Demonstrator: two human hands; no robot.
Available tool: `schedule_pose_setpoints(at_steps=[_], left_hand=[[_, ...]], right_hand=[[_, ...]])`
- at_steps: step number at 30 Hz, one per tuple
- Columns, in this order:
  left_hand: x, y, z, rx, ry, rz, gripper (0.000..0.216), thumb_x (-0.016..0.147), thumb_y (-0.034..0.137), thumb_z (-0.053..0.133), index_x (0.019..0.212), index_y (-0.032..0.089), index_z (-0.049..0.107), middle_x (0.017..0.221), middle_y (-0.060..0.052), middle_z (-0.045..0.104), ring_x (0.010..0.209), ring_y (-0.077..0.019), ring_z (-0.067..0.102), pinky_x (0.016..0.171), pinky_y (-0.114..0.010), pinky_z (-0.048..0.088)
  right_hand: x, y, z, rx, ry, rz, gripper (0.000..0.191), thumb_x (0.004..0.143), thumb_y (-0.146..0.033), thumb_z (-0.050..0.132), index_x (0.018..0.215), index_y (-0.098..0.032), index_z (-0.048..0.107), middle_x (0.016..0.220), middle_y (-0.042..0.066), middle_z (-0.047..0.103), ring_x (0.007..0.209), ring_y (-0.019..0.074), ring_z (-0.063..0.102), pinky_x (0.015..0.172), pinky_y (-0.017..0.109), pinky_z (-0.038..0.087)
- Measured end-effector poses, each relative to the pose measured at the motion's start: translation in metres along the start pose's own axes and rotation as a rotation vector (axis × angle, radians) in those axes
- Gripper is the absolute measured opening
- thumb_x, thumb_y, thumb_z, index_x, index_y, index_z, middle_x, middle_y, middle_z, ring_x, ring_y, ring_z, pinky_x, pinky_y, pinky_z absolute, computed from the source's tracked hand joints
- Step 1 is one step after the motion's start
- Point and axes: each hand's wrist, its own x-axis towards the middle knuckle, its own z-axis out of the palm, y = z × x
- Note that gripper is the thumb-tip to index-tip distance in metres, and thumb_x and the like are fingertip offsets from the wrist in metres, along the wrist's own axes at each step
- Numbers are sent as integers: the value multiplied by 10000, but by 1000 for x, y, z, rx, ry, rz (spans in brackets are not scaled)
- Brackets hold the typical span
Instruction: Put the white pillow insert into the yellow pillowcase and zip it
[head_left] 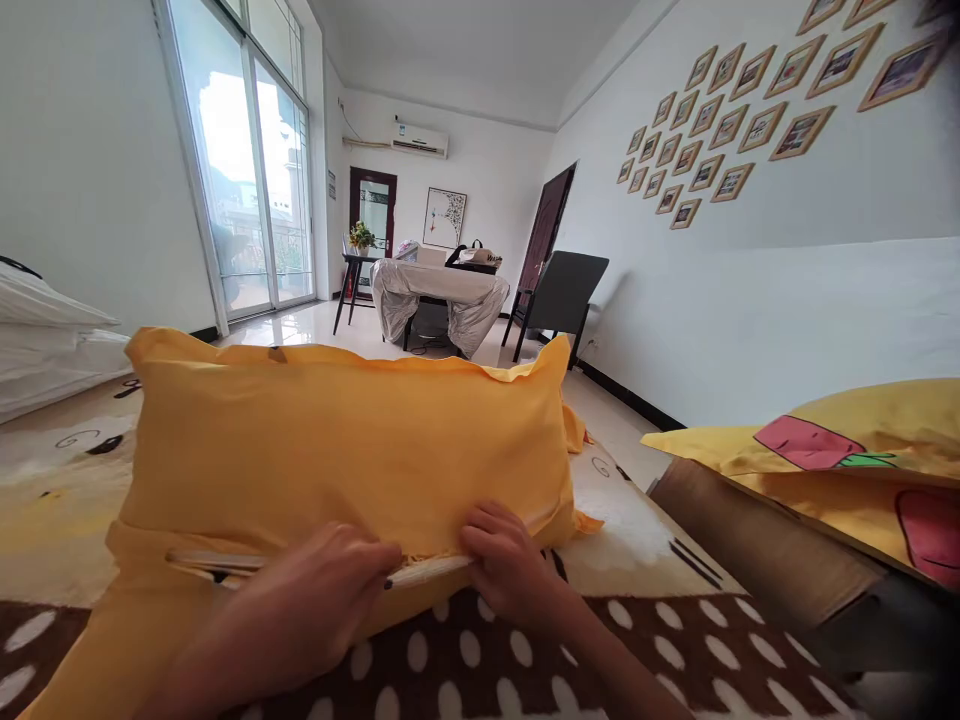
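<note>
A large yellow-orange pillowcase (337, 450) stands upright in front of me, filled out by something inside. Along its lower near side runs an opening, where a strip of pale filling (431, 571) shows between my hands. My left hand (330, 585) is closed on the edge of that opening, left of the middle. Farther right, my right hand (506, 560) pinches the same edge with bent fingers. Loose yellow fabric spreads toward the lower left, partly under my left forearm.
Beneath lies a cream blanket with a brown, white-dotted border (469, 645). Yellow printed pillows (862, 440) rest on a cardboard box (765, 530) at right. Folded white bedding (52, 345) is at left. Beyond stand a covered table (442, 285) and a dark chair (562, 290).
</note>
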Motion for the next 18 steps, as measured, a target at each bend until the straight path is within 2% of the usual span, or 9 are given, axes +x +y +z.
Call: schedule_pose_setpoints(at_steps=[3, 5, 6, 9, 12, 16, 18], left_hand=[[-10, 1, -4, 11, 33, -3, 304, 927, 275, 332, 973, 274, 632, 910, -36, 647, 887, -210, 584, 779, -311, 370], [-11, 1, -8, 9, 73, -9, 317, 930, 282, 318, 909, 260, 633, 857, -37, 648, 848, -210, 590, 754, -314, 363], [-10, 0, -10, 5, 97, -4, 318, 929, 280, 315, 878, 252, 627, 832, -37, 647, 828, -209, 591, 739, -314, 357], [-2, -5, -15, 9, 170, -1, 306, 919, 260, 308, 774, 223, 575, 757, -38, 634, 747, -199, 573, 679, -311, 329], [9, -15, -17, 19, 248, -43, 288, 911, 260, 308, 695, 206, 491, 702, -37, 608, 678, -188, 531, 642, -307, 299], [26, -32, -17, -25, 338, -81, 259, 899, 267, 329, 663, 203, 417, 655, -16, 567, 614, -164, 470, 621, -291, 281], [34, -42, -16, -41, 373, -92, 248, 892, 262, 338, 661, 203, 407, 637, -7, 547, 598, -156, 448, 612, -284, 274]], right_hand=[[26, -14, -26, -133, -271, 17, 174, 645, -35, 497, 683, -192, 430, 766, 11, 557, 738, 150, 492, 675, 274, 331], [45, -29, -42, -241, -414, 44, 105, 712, -88, 538, 756, -182, 523, 803, 32, 598, 733, 160, 533, 667, 282, 343], [53, -37, -48, -287, -437, 62, 69, 747, -127, 560, 796, -176, 555, 816, 44, 611, 733, 168, 551, 658, 286, 347], [75, -58, -51, -329, -333, 63, 91, 828, -245, 601, 886, -174, 598, 864, 57, 635, 801, 193, 591, 695, 299, 371], [89, -65, -31, -278, -250, 18, 104, 848, -279, 609, 890, -184, 616, 858, 40, 645, 825, 190, 608, 745, 306, 384], [100, -47, 12, -192, -177, 70, 113, 875, -198, 556, 785, -183, 621, 798, 29, 650, 793, 169, 619, 729, 285, 387], [102, -35, 31, -55, -98, 105, 101, 891, -197, 554, 831, -189, 635, 846, 28, 674, 833, 161, 629, 758, 271, 402]])
